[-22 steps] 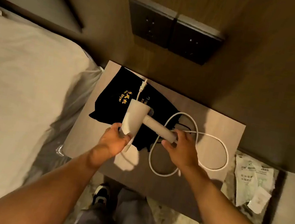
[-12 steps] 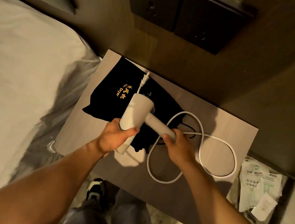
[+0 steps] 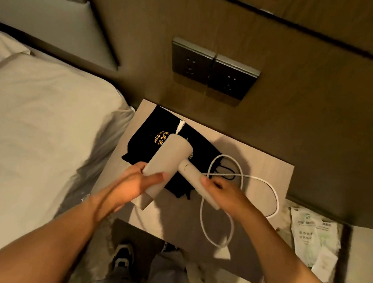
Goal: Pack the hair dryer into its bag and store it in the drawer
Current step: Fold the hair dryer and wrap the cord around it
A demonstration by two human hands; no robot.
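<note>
The white hair dryer (image 3: 170,158) is lifted above the nightstand (image 3: 269,174). My left hand (image 3: 135,183) cups the near end of its barrel, and my right hand (image 3: 222,192) grips its handle. Its white cord (image 3: 267,188) lies in loops on the nightstand top, and the plug (image 3: 179,127) rests on the bag. The black drawstring bag (image 3: 144,135), printed with gold lettering, lies flat under the dryer at the nightstand's back left. No drawer shows.
A bed with white sheets (image 3: 33,134) fills the left. Two dark wall sockets (image 3: 213,72) sit above the nightstand. Plastic-wrapped packets (image 3: 311,233) lie on the floor at right. My shoes (image 3: 122,256) and legs are below the nightstand's front edge.
Both hands have raised the dryer off the nightstand and tilted it. My left hand has slid to the barrel's near end. The view tilted up, showing more wall.
</note>
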